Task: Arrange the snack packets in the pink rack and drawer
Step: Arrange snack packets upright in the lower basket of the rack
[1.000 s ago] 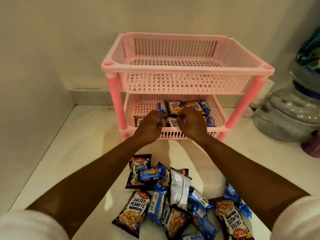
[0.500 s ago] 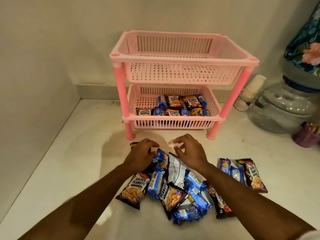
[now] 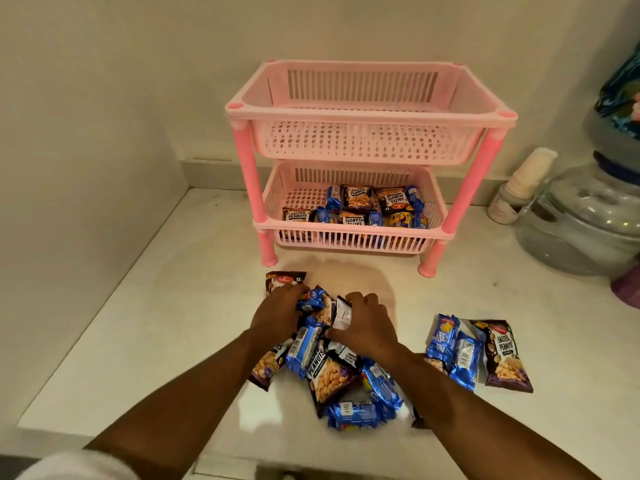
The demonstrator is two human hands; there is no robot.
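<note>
A two-tier pink rack (image 3: 370, 114) stands against the back wall. Its upper basket holds nothing. The lower basket (image 3: 346, 237) contains several peanut and blue biscuit packets (image 3: 360, 206). A heap of loose packets (image 3: 332, 372) lies on the white counter in front of it, with a smaller group of packets (image 3: 474, 351) to the right. My left hand (image 3: 277, 313) presses on the heap's far left side, fingers closing on a blue packet (image 3: 313, 297). My right hand (image 3: 363, 323) grips a packet with a white back (image 3: 341, 313).
The counter (image 3: 156, 323) meets a wall on the left and ends at a front edge near me. At the right stand a stack of paper cups (image 3: 519, 185), a large clear water jar (image 3: 581, 223) and a purple object (image 3: 627, 285).
Both hands left the lower basket, came back toward me and dropped onto the heap of packets. They have now closed on packets there. The view pulled back from the rack.
</note>
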